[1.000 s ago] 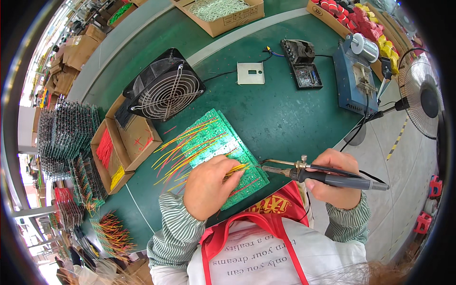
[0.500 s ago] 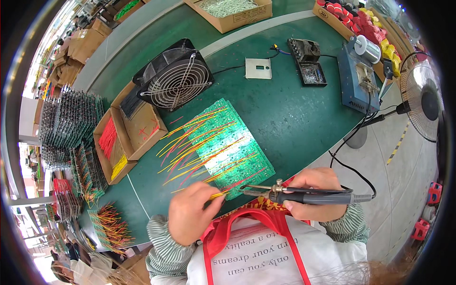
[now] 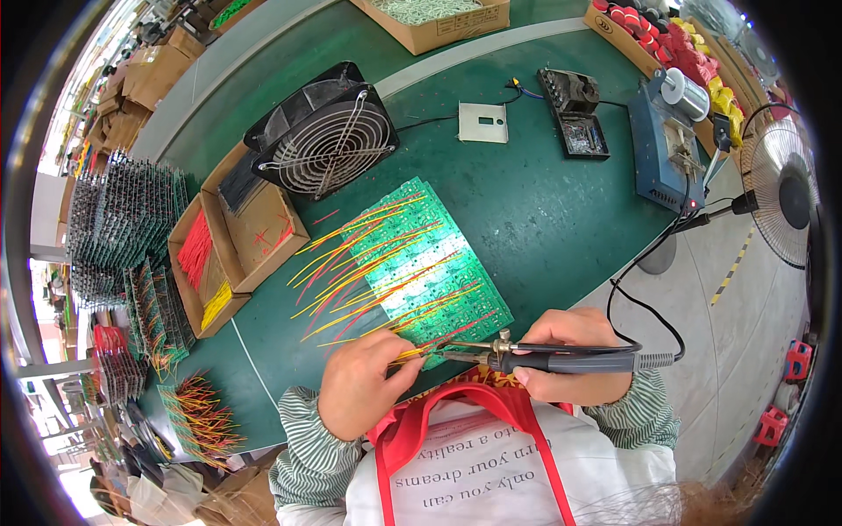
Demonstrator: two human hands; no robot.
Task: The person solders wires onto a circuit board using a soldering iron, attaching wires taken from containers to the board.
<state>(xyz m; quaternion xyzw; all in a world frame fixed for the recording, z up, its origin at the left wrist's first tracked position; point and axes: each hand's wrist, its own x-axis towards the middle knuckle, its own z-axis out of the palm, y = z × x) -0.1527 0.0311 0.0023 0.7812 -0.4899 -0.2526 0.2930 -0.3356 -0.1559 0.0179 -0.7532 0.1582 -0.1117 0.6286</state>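
Observation:
A stack of green circuit boards (image 3: 430, 294) lies in front of me, with rows of red and yellow wires (image 3: 364, 279) sticking out over its left side. At the board's near edge my left hand (image 3: 364, 386) is closed in a pinch on a yellow wire (image 3: 407, 355). My right hand (image 3: 574, 355) wraps round the grey handle of a soldering iron (image 3: 583, 363), which has a solder feed guide clamped on its front. The iron's tip points left and is close to the wire's end at the board; whether they touch I cannot tell.
Beyond the boards stands a black fan (image 3: 329, 140). Cardboard trays (image 3: 254, 276) of cut wires sit left, near stacked boards (image 3: 123, 232). A blue soldering station (image 3: 658, 162) with a solder reel stands far right, its black cord (image 3: 653, 302) looping down to the iron.
My left hand has moved slightly right and up with the yellow wire. The soldering iron has shifted a little left, so its tip and the left fingers are closer together.

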